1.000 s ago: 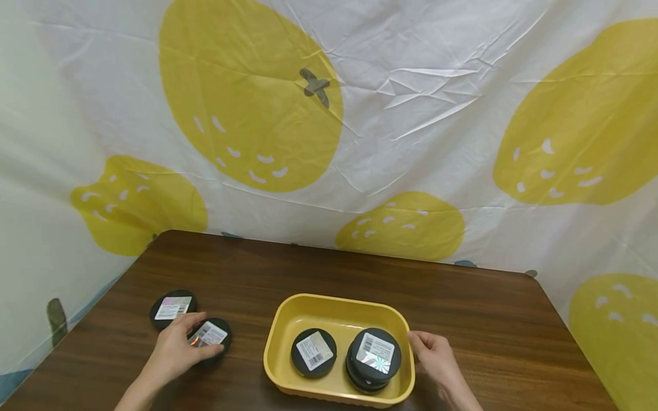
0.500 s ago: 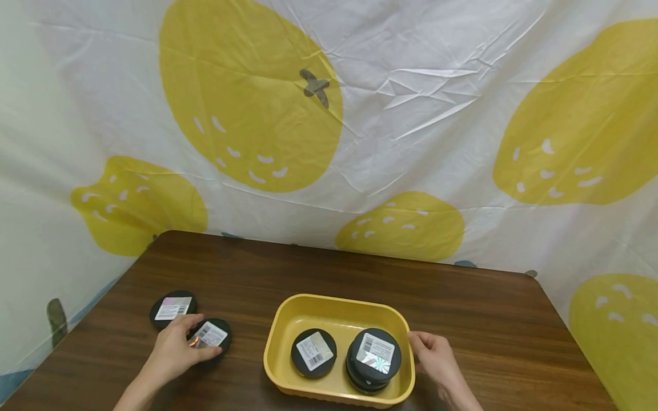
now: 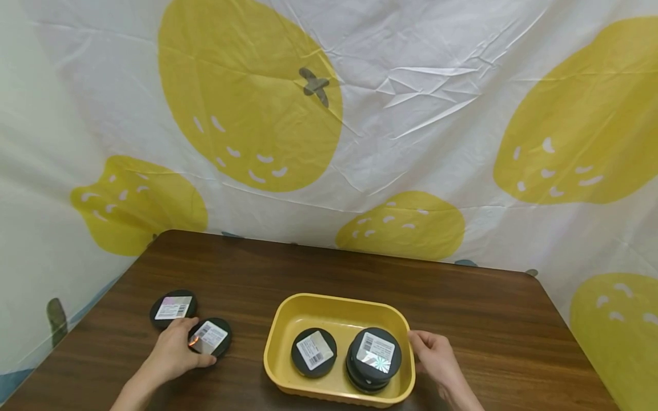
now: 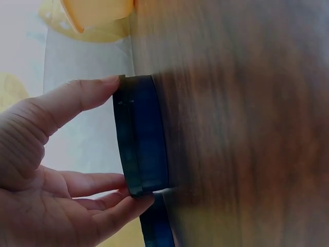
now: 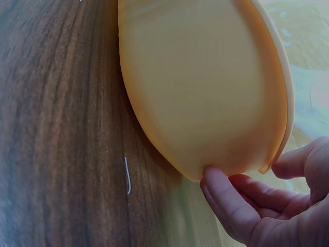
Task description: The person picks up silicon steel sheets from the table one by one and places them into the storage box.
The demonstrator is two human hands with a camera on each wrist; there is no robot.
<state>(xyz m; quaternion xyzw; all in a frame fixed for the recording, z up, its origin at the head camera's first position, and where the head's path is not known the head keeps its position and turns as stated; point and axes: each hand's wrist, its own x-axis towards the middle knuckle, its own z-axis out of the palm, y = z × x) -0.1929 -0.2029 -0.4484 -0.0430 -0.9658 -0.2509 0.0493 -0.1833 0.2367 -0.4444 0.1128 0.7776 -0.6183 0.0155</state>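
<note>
My left hand (image 3: 175, 349) is at a flat, round black container (image 3: 209, 338) with a white label on top. In the left wrist view, the thumb touches one side of this black container (image 4: 141, 134) and the fingers touch the opposite side. Just behind it lies a similar labelled container (image 3: 173, 309). My right hand (image 3: 436, 355) holds the right end of a yellow tray (image 3: 308, 302), thumb at the rim and fingers against the outer wall. Inside the tray sit a single black container (image 3: 314, 353) and, to its right, a stack of them (image 3: 374, 355).
The dark wooden table (image 3: 247, 268) extends behind and to both sides of the tray. A white cloth with large yellow fruit prints (image 3: 401, 222) hangs behind the table's far edge.
My left hand has drawn back slightly to the left, its thumb and fingertips sliding off the label toward the container's near side. My right hand and the tray have not visibly moved.
</note>
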